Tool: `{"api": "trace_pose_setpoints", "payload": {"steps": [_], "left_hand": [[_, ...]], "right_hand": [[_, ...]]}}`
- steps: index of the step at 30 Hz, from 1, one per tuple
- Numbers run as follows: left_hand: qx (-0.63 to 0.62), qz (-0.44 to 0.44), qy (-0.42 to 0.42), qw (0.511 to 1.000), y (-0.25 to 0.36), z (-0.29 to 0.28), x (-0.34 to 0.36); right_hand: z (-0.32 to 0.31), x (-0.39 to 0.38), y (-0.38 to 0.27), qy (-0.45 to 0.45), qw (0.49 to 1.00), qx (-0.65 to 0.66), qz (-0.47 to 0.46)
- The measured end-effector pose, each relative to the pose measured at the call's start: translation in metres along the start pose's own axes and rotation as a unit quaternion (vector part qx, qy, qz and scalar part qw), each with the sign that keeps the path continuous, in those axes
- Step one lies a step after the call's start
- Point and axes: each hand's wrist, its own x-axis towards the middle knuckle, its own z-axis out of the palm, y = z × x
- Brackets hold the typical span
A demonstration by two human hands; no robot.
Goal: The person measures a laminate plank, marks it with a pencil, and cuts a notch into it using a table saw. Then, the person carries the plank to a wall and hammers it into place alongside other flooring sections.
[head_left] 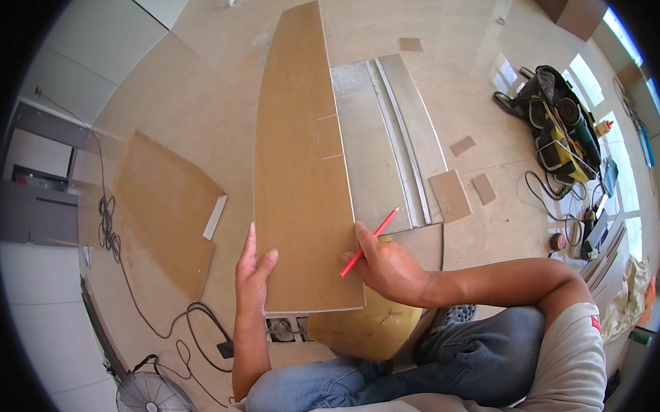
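A long brown board [294,183] with pale edges tilts away from me, its near end above my lap. Two short pale lines cross its right part near that edge. My left hand [255,272] grips the board's left edge near the close end, thumb on the top face and fingers along the side. On the opposite edge, my right hand [397,270] pinches a red pencil [384,224] and also steadies the board. The pencil's tip points up and away, clear of the board. Under the near end sits a yellow rounded object [365,331], partly hidden.
Beyond the board lies a grey metal-topped panel [372,142] with a slotted rail. A cut brown sheet [166,207] and black cables [105,227] are at left, a fan [152,397] at lower left. Small offcuts [450,196] and a tool bag [565,127] are at right.
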Motion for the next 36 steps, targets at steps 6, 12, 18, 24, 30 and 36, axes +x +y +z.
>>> {"api": "trace_pose_setpoints", "payload": {"steps": [6, 12, 18, 24, 30, 36], "left_hand": [[0.008, 0.011, 0.000, 1.000, -0.0055, -0.0064, 0.0015], [0.000, 0.000, 0.006, 1.000, -0.0017, 0.0004, -0.0003], [0.006, 0.002, 0.004, 1.000, -0.0037, -0.0008, 0.0001], [0.007, 0.002, 0.001, 1.000, -0.0062, -0.0020, 0.0010], [0.015, -0.002, 0.004, 1.000, -0.0101, -0.0063, 0.0008], [0.007, 0.008, 0.003, 1.000, -0.0094, -0.0029, 0.0011]], "right_hand": [[0.0054, -0.0010, 0.0056, 0.022, 0.999, 0.004, -0.026], [0.0047, -0.0008, 0.0055, 0.036, 0.999, 0.012, -0.035], [0.0027, -0.0006, 0.0038, 0.022, 1.000, -0.003, -0.016], [0.0051, -0.0011, 0.0064, 0.029, 0.999, -0.005, -0.015], [0.0017, -0.0003, 0.0032, 0.018, 1.000, -0.014, -0.014], [0.0056, -0.0012, 0.0083, 0.030, 0.999, -0.029, -0.030]]}}
